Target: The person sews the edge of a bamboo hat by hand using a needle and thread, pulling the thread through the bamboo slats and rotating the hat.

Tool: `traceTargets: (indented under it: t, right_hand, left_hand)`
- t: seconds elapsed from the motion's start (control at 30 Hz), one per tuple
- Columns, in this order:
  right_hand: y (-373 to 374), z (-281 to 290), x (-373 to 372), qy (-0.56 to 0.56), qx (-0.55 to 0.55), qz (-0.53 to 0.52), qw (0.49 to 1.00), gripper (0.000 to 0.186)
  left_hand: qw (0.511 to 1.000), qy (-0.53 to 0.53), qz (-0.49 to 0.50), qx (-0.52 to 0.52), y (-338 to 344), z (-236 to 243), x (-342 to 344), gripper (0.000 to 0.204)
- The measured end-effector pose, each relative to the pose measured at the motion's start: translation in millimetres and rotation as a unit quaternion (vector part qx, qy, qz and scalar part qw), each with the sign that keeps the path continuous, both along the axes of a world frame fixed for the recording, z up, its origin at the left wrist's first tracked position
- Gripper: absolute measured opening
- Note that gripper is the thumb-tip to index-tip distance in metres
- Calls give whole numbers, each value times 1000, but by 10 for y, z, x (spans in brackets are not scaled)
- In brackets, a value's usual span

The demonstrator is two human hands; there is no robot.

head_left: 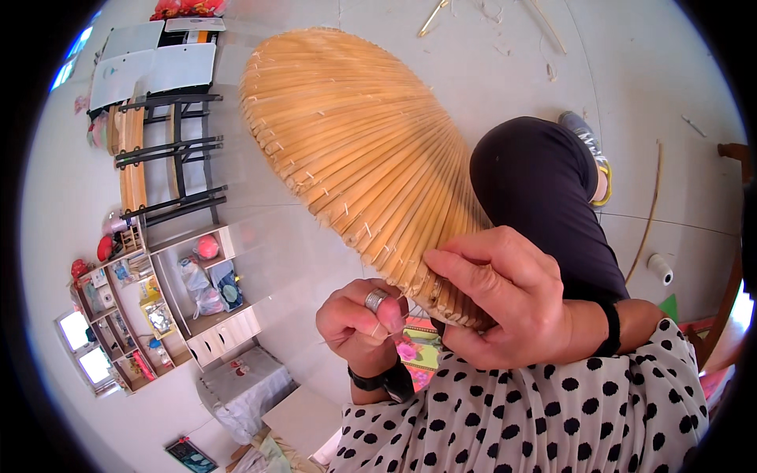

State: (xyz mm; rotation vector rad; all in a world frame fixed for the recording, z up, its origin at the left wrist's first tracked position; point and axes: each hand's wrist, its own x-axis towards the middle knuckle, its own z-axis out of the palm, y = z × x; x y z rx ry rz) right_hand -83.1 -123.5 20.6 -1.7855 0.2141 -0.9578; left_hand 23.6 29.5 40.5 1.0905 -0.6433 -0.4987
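Note:
A large round piece of pleated tan palm-like leaf (355, 134), with short pale stitches along its rim, slants across the middle. My right hand (505, 299) grips its lower edge, thumb and fingers closed on it. Just below that edge my left hand (359, 319) is closed in a pinch, a silver band (374, 299) on one finger. A fine thread or needle seems to be at its fingertips, too small to be sure.
My bent knee (528, 173) is right of the leaf. On the floor lie a thin cane (653, 213), a white spool (659, 269) and fibre scraps. Shelves (221, 335), stacked dark-framed furniture (180, 158) and a cloth-covered table (248, 378) stand along the left.

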Motion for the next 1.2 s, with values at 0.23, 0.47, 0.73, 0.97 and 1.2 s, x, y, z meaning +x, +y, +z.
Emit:
traceTargets:
  t: [0.23, 0.47, 0.73, 0.97, 1.2]
  right_hand:
    - [-30, 26, -6, 22, -29, 1, 999, 55]
    - [-13, 24, -49, 41, -11, -10, 999, 64]
    - [46, 20, -19, 11, -12, -22, 1000, 55]
    - [31, -32, -37, -38, 18, -29, 999, 49]
    - [-3, -33, 9, -55, 9, -29, 998, 52]
  left_hand:
    - [988, -138, 3, 69, 3, 156, 206, 6]
    - [954, -255, 96, 125, 260, 204, 304, 10]
    - [902, -400, 14, 163, -43, 267, 68, 8]
    - [864, -473, -18, 171, -188, 292, 22, 14]
    - [766, -620, -12, 172, -326, 482, 120, 20]
